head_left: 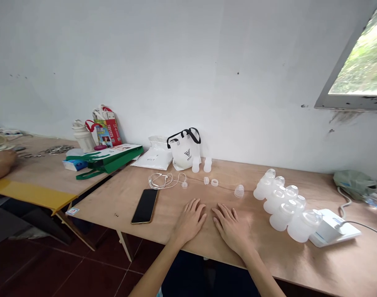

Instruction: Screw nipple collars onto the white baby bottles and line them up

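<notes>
My left hand (pixel 190 220) lies flat on the wooden table (pixel 182 264) with its fingers stretched out, holding nothing. Beside it, my right hand (pixel 230 225) rests palm down, fingers also spread and holding nothing. Beyond my hands lie a clear domed cap (pixel 239 191), a translucent ring (pixel 214 182), a small translucent part (pixel 206 180) and a small clear piece (pixel 184 185), possibly a nipple. Two small white translucent bottles (pixel 207 165) stand farther back. To the right, several capped, frosted baby bottles (pixel 280 199) are grouped upright.
A phone (pixel 145 206) and white earphones (pixel 161 180) lie left. A white bag (pixel 185 152) and plastic package (pixel 154 154) stand by the wall. A white device (pixel 333 227) with a cable is right. Another person's hand (pixel 5 159) rests at the neighbouring table.
</notes>
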Demonstrator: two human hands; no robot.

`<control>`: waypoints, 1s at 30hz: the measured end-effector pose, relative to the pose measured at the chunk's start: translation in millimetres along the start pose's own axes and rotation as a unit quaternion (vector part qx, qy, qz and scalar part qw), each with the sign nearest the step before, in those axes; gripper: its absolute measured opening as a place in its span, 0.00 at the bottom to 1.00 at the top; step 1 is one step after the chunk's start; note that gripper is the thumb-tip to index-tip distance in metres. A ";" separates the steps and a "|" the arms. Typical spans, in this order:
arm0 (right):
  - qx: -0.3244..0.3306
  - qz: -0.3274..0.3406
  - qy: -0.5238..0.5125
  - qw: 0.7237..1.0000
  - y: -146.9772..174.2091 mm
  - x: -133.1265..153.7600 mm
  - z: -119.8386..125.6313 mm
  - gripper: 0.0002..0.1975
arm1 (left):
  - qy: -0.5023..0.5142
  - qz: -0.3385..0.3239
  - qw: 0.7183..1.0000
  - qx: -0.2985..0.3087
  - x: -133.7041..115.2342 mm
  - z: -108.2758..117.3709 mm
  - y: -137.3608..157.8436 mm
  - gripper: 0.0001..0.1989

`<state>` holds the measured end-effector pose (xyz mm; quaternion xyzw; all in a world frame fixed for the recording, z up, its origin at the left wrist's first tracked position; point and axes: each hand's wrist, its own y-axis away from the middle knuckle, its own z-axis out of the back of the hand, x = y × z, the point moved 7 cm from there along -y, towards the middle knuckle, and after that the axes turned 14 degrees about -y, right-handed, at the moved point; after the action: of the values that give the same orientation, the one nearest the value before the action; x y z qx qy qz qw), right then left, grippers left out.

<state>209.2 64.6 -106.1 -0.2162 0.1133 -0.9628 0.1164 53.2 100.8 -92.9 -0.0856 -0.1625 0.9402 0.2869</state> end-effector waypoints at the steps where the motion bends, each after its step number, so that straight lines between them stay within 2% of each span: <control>1: 0.001 0.000 0.001 1.000 0.1 0.2 0.1 0.23 | -0.002 0.000 1.000 0.002 -0.2 0.2 0.0 0.17; 10: 0.002 0.004 0.003 1.000 0.2 2.1 1.6 0.23 | -0.006 0.001 1.000 -0.005 -0.8 0.6 0.2 0.17; 22: 0.010 0.008 0.012 1.000 -2.8 -0.1 2.5 0.22 | -0.013 0.002 1.000 0.017 -2.6 5.0 -0.1 0.17; 26: 0.024 -0.021 -0.005 0.999 -30.4 -5.5 14.6 0.23 | -0.015 0.001 1.000 0.025 -3.7 6.9 0.4 0.17; 30: 0.035 -0.051 -0.030 0.998 -84.6 -6.5 31.8 0.31 | -0.006 -0.002 1.000 0.025 -4.5 9.5 0.8 0.16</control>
<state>214.2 141.2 -57.9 -0.2464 0.0646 -0.9638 0.0785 54.1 95.2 -84.0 -0.0723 -0.1405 0.9439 0.2899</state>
